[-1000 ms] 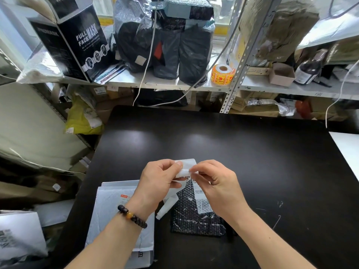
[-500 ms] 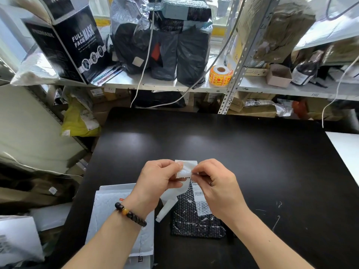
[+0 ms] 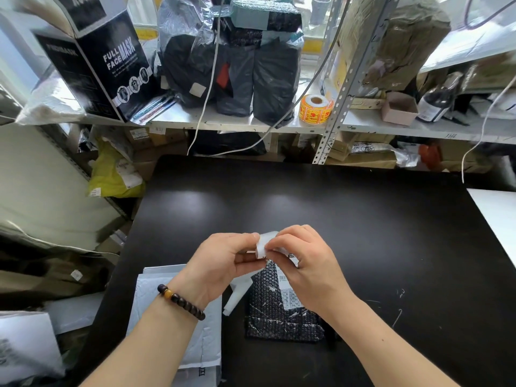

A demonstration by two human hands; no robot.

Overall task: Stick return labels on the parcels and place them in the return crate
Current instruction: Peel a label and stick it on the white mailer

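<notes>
Both hands meet above the black table (image 3: 363, 233). My left hand (image 3: 220, 263) and my right hand (image 3: 304, 261) pinch a small white label (image 3: 264, 241) between thumbs and fingertips; the label looks bent between them. A white paper strip (image 3: 236, 294) hangs down from under the left hand. Right below lies a black bubble-wrap parcel (image 3: 276, 311) with a barcode label on its top. A stack of white padded mailers (image 3: 203, 339) lies to the left of it, under my left forearm. No crate is in view.
Metal shelves (image 3: 251, 122) behind the table carry black bagged parcels (image 3: 237, 71), a "FULL FACE MASK" box (image 3: 103, 60) and an orange sticker roll (image 3: 315, 108). White cables hang down over the shelf. Boxes and bags crowd the floor on the left. A white sheet (image 3: 499, 216) lies at the table's right edge.
The hands have stayed in place above the black parcel. The label, held flat before, is now bent between the fingertips, and the hands have closed in slightly.
</notes>
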